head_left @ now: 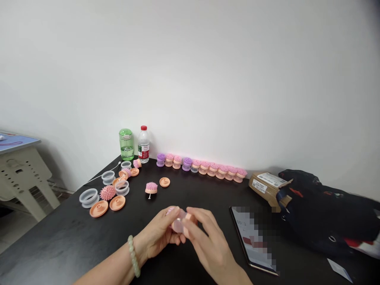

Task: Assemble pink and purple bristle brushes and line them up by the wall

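Observation:
Between my hands is a small round brush (178, 225) with pink bristles and a translucent middle; my fingers hide part of it. My left hand (160, 233), with a green bead bracelet at the wrist, wraps round the bristle side. On the opposite side, the fingers of my right hand (208, 237) close over a peach-coloured part. Just beyond them stands a pink bristle head (151, 188) on a thin white stem, near a peach disc (164, 182). To the left lie several clear rings (89, 197), peach discs (99, 209) and pink bristle heads (107, 192).
A row of pink and purple brushes (212, 168) lines the wall. A green bottle (126, 144) and a water bottle (143, 144) stand at the back left. On the right are a phone (252, 237), a cardboard box (267, 186) and a dark bag (320, 217).

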Demonstrator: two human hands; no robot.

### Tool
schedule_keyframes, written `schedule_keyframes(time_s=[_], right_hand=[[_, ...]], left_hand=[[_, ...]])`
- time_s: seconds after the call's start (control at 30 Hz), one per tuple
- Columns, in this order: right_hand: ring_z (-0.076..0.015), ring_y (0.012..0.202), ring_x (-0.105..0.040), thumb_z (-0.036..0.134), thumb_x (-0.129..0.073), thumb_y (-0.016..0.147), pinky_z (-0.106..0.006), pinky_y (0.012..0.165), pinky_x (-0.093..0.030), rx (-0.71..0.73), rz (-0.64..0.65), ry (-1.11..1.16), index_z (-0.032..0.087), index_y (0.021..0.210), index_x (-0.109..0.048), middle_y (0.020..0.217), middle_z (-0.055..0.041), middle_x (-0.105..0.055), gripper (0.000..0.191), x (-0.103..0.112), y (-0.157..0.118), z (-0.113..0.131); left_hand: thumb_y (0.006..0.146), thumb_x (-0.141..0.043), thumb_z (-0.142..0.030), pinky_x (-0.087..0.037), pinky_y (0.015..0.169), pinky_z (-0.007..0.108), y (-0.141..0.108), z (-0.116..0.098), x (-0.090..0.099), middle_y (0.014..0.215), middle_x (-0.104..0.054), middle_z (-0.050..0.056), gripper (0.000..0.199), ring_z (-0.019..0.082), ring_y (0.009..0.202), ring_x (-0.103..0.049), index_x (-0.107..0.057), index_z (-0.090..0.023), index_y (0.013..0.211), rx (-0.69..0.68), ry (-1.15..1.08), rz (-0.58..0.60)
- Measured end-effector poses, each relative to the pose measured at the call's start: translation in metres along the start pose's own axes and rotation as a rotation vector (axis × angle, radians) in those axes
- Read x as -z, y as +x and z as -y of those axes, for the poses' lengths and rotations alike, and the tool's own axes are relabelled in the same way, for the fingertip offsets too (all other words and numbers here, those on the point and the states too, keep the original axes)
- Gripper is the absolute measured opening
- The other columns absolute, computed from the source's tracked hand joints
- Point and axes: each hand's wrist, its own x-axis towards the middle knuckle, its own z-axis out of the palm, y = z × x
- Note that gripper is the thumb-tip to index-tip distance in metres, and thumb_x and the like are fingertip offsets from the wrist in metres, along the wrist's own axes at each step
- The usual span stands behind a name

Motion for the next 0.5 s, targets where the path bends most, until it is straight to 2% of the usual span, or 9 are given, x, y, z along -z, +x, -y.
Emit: schedule_keyframes(time_s=[0.07, 0.13, 0.23, 0.3, 0.37, 0.43, 0.5], right_hand=[[-0.0255, 0.084, -0.071, 0.031, -0.065, 0.092, -0.039, 0.070, -0.062, -0.116, -0.037, -0.050, 0.020, 0.126, -0.059, 0.097, -0.0121, -0.072, 0.036, -0.002, 0.001, -0.002], [-0.0225, 0.063, -0.070, 0.050, -0.065, 0.089, -0.033, 0.054, -0.059, -0.197, -0.046, -0.071, 0.018, 0.111, -0.062, 0.076, -0.0070, -0.070, 0.040, -0.005, 0.000, -0.004], [-0.0200, 0.052, -0.068, 0.057, -0.053, 0.094, -0.028, 0.046, -0.054, -0.281, -0.021, -0.082, 0.019, 0.097, -0.062, 0.067, -0.0040, -0.068, 0.039, -0.013, -0.003, -0.004], [-0.0225, 0.059, -0.071, 0.058, -0.050, 0.095, -0.031, 0.051, -0.057, -0.346, 0.000, -0.094, 0.018, 0.106, -0.061, 0.077, -0.0071, -0.072, 0.043, -0.017, -0.007, -0.002], [-0.0282, 0.079, -0.075, 0.060, -0.052, 0.092, -0.037, 0.063, -0.061, -0.399, 0.033, -0.088, 0.016, 0.127, -0.054, 0.098, -0.0132, -0.074, 0.056, -0.020, -0.012, -0.002], [-0.0325, 0.100, -0.072, 0.062, -0.054, 0.090, -0.042, 0.074, -0.062, -0.425, 0.073, -0.047, 0.016, 0.145, -0.038, 0.121, -0.0183, -0.068, 0.073, -0.020, -0.015, -0.002], [-0.0332, 0.112, -0.067, 0.061, -0.052, 0.091, -0.045, 0.083, -0.060, -0.419, 0.114, 0.039, 0.018, 0.152, -0.028, 0.132, -0.0192, -0.061, 0.078, -0.018, -0.016, -0.003]], left_hand=[[0.071, -0.080, -0.054, -0.045, 0.055, 0.021, -0.002, -0.003, -0.002, 0.069, -0.057, -0.002, 0.046, 0.010, 0.059, -0.055, -0.054, -0.017, 0.076, -0.053, -0.018, -0.005], [0.064, -0.089, -0.042, -0.045, 0.061, 0.022, -0.005, -0.006, -0.004, 0.074, -0.057, -0.002, 0.046, 0.010, 0.066, -0.054, -0.052, -0.018, 0.078, -0.117, -0.002, 0.019], [0.058, -0.092, -0.035, -0.042, 0.064, 0.021, -0.008, -0.011, -0.005, 0.079, -0.059, -0.002, 0.048, 0.011, 0.070, -0.052, -0.057, -0.018, 0.086, -0.208, 0.080, 0.040], [0.060, -0.091, -0.036, -0.041, 0.065, 0.022, -0.008, -0.011, -0.005, 0.080, -0.059, -0.001, 0.047, 0.011, 0.071, -0.051, -0.058, -0.018, 0.087, -0.246, 0.128, 0.013], [0.063, -0.089, -0.037, -0.040, 0.065, 0.022, -0.006, -0.009, -0.005, 0.079, -0.058, -0.002, 0.043, 0.011, 0.071, -0.050, -0.059, -0.017, 0.086, -0.251, 0.163, -0.025], [0.066, -0.088, -0.039, -0.042, 0.066, 0.023, -0.005, -0.007, -0.004, 0.078, -0.058, -0.001, 0.041, 0.012, 0.071, -0.050, -0.058, -0.017, 0.085, -0.232, 0.171, -0.054], [0.066, -0.087, -0.041, -0.045, 0.068, 0.026, -0.004, -0.005, -0.005, 0.077, -0.058, -0.001, 0.041, 0.013, 0.071, -0.052, -0.058, -0.018, 0.084, -0.199, 0.146, -0.075]])
